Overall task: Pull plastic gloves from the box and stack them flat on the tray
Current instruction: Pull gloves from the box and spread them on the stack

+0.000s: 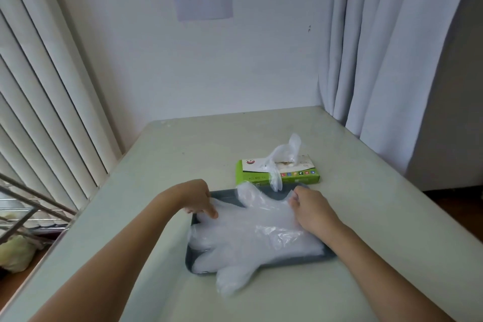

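Left hand [198, 198] reaches down to the far left part of the top glove [251, 232]. Its forefinger lies straight on the plastic with the thumb just beside it; whether the two pinch the film between them, I cannot tell. Right hand [311, 210] is at the far right edge of the same glove, with the fingers curled and, as it seems, pinching that edge. The glove lies spread on the tray [287, 262], and one plastic finger hangs over the near rim onto the table [170, 159]. Just behind the tray stands the green box [300, 178], with the next glove [286, 151] standing out of its opening.

Such film is, I judge, very light, soft and slippery, and it wrinkles easily. It is better to hold it at two edges and draw it flat. How many gloves lie in the stack is hard to make out, because they are transparent. The right fingertips are hidden under the hand.
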Motion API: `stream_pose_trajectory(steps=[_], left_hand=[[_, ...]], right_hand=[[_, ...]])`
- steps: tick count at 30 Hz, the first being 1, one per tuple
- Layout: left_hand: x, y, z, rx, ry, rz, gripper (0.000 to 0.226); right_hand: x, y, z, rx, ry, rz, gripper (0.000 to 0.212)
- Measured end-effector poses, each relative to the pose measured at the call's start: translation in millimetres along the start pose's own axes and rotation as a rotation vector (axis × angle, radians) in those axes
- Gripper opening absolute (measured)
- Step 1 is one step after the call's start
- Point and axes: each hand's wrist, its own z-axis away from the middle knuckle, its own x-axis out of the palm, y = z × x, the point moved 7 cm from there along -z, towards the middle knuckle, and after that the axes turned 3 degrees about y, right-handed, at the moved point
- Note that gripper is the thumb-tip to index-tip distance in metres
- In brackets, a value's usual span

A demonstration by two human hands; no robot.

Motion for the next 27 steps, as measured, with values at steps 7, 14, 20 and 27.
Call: stream_pose_trajectory(steps=[7, 14, 20, 27], left_hand=[[-42.8, 8.8, 35.3, -0.093, 0.525, -0.096, 0.019], [34.5, 112.6, 58.2, 0.386, 0.347, 0.063, 0.062], [90.2, 104.8, 28.8, 0.369, 0.106, -0.016, 0.082], [91.0, 105.6, 28.5, 0.383, 0.161, -0.056, 0.085]], right_hand=[[-1.6, -3.6, -0.4, -0.025, 0.018, 0.007, 0.034], [-1.3, -2.4, 2.9, -0.010, 0.018, -0.010, 0.031], [-2.1, 1.1, 9.2, -0.008, 0.042, 0.007, 0.027], [-12.8, -37.6, 42.0, -0.345, 0.215, -0.284, 0.032]])
